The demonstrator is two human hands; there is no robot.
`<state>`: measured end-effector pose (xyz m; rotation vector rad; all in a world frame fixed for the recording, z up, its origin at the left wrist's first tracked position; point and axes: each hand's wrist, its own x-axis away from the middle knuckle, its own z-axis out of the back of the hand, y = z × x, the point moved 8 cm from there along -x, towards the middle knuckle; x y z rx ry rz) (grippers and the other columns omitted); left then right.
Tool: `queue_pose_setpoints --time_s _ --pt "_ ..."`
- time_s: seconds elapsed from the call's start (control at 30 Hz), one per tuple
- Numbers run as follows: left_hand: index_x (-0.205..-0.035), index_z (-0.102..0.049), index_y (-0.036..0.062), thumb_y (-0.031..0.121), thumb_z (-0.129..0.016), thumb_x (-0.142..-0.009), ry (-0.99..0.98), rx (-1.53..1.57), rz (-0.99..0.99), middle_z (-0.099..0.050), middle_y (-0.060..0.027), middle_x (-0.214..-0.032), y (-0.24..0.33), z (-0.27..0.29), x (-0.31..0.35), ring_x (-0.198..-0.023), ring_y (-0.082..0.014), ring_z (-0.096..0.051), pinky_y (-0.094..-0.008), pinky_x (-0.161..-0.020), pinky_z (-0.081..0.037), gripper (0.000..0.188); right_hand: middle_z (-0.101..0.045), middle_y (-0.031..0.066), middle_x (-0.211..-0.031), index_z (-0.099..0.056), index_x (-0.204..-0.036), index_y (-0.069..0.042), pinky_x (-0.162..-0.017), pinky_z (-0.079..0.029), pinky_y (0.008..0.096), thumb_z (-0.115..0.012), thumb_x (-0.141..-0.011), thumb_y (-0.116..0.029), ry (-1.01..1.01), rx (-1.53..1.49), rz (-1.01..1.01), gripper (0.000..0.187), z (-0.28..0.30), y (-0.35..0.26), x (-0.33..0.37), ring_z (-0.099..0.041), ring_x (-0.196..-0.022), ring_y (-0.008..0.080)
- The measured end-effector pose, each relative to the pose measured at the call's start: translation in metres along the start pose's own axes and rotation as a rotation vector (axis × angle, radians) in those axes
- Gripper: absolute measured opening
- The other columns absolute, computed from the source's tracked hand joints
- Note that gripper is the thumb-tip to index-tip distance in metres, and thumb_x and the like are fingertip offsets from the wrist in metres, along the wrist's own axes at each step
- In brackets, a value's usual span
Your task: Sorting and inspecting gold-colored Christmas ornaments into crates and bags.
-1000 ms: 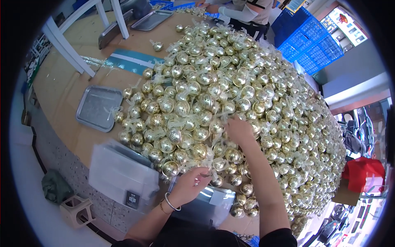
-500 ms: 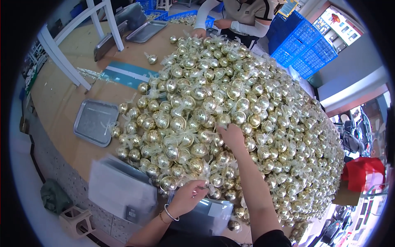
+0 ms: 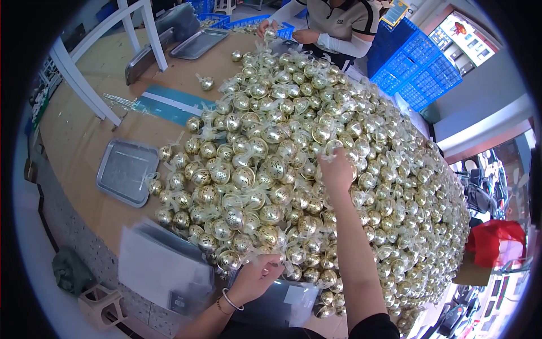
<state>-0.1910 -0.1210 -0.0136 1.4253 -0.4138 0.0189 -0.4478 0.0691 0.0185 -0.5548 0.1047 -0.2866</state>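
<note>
A large heap of shiny gold ball ornaments (image 3: pixel 272 168), each with a pale sheer ribbon bow, covers the table in front of me. My right hand (image 3: pixel 337 174) reaches into the middle of the heap. Its fingers are bent down among the balls and ribbons, and the back of the hand hides what they grip. At the heap's near edge is my left hand (image 3: pixel 257 278), wearing a white bangle (image 3: pixel 231 300). Its fingers are curled together beside the balls and sheer ribbon; what they hold is too small to make out.
Clear plastic-covered sheets (image 3: pixel 161 268) lie at the near left edge, with a metal tray (image 3: pixel 127 172) beyond. Further off are another tray (image 3: pixel 199 43) and a white frame (image 3: pixel 84 85). Across the heap, a person (image 3: pixel 344 28) holds up a gold ball. Blue crates (image 3: pixel 415 68) stand behind.
My right hand has moved farther away and slightly right over the heap. The left hand has stayed near the front edge. The person opposite has raised a gold ball off the heap.
</note>
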Motion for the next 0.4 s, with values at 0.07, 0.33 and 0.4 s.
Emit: queue_pose_setpoints --time_s 0.07,0.33,0.4 --pt "-0.111 -0.054 0.0021 0.020 -0.059 -0.086 0.038 0.019 -0.039 -0.060 -0.0104 -0.099 0.002 0.003 0.000 -0.083 -0.0169 -0.060 -0.0276 -0.072 -0.049 0.031 -0.064 0.0152 -0.084 -0.059 -0.097 -0.002 -0.067 -0.048 0.0385 -0.060 -0.079 -0.038 -0.047 0.326 0.068 0.040 -0.016 -0.016 -0.008 -0.062 -0.074 0.0239" --pt "-0.113 -0.054 0.0029 0.021 -0.059 -0.086 0.030 0.006 -0.002 -0.060 -0.0097 -0.101 0.022 0.011 -0.009 -0.084 -0.0175 -0.060 -0.0276 -0.073 -0.049 0.032 -0.060 0.0059 -0.071 -0.063 -0.100 -0.002 -0.048 -0.040 0.0288 -0.052 -0.085 -0.028 -0.217 -0.572 -0.173 0.032 0.017 0.040 -0.007 -0.049 -0.053 0.0124" --pt "-0.114 -0.054 0.0049 0.022 -0.060 -0.085 0.034 0.004 -0.034 -0.060 -0.0090 -0.101 0.038 0.011 -0.023 -0.085 -0.0184 -0.060 -0.0275 -0.075 -0.048 0.034 -0.062 0.0086 -0.086 -0.058 -0.116 -0.008 -0.060 -0.045 0.0301 -0.059 -0.082 -0.039 -0.331 -0.767 -0.235 0.046 0.015 0.062 -0.003 -0.055 -0.067 0.0177"
